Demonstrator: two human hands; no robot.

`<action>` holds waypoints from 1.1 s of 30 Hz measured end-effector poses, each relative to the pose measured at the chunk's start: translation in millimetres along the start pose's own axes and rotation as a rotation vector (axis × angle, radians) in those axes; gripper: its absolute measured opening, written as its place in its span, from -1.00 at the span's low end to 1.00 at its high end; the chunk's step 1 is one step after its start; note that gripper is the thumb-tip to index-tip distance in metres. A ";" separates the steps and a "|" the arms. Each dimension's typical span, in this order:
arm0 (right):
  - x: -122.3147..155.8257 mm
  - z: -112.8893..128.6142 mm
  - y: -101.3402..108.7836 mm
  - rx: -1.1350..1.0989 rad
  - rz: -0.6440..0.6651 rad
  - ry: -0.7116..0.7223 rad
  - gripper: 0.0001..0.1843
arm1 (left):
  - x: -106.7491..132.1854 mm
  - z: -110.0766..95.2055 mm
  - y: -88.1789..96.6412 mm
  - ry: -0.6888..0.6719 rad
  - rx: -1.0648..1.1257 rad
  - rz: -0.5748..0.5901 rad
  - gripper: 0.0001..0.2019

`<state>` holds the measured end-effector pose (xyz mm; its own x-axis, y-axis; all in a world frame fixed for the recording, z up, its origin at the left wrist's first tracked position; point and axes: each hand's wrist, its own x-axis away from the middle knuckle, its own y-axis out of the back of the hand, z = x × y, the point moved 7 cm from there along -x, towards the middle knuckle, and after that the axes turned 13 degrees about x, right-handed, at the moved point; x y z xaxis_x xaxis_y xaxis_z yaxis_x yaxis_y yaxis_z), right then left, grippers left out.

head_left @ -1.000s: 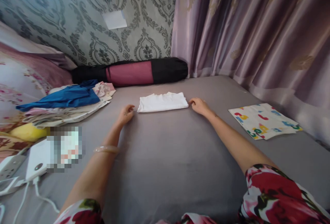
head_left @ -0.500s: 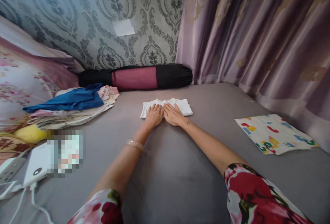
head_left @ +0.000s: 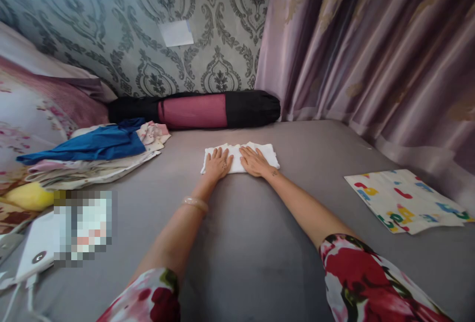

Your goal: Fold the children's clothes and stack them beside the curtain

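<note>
A folded white cloth point(head_left: 236, 160) lies flat on the grey bed sheet point(head_left: 237, 243), its long side running left to right. My left hand point(head_left: 218, 164) rests palm down on its left part, fingers stretched out. On the right part, my right hand point(head_left: 256, 161) lies flat too, its fingers pointing up and to the left. A strip of the cloth shows between the two hands. Beneath my palms the cloth is hidden, and I cannot tell what kind of garment or cloth it is.
Piled clothes point(head_left: 96, 146) with a blue piece on top lie at the left, near a white power bank point(head_left: 40, 243) with cables. A black and pink roll-shaped bag point(head_left: 193, 110) lies along the wall. To the right is a folded patterned cloth point(head_left: 408, 201) beside the curtain point(head_left: 334, 55).
My hands have moved apart on the white cloth, the left slightly left and the right slightly right. The camera view has shifted a little.
</note>
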<state>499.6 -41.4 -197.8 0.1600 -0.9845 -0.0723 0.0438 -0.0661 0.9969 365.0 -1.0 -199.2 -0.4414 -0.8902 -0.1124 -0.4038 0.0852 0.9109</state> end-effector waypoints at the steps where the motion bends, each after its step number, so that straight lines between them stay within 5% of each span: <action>1: 1.7 -3.8 -0.4 0.003 0.000 -0.008 -0.38 | 0.6 3.8 0.8 -0.001 -0.004 -0.008 -0.43; 7: 13.6 -21.1 1.3 0.064 0.003 -0.037 -0.37 | 8.2 27.0 8.1 0.056 -0.034 0.019 -0.41; 17: 28.5 -55.6 2.4 0.141 -0.004 -0.274 -0.31 | 15.7 33.6 13.4 0.072 -0.057 -0.020 -0.42; 33: 33.5 -58.8 6.5 0.060 -0.013 -0.394 -0.39 | 12.1 37.2 9.8 0.121 -0.043 0.021 -0.40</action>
<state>563.3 -65.2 -195.6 -0.2313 -0.9697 -0.0782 -0.0166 -0.0765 0.9969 325.9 5.7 -206.3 -0.3483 -0.9362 -0.0466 -0.3594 0.0875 0.9291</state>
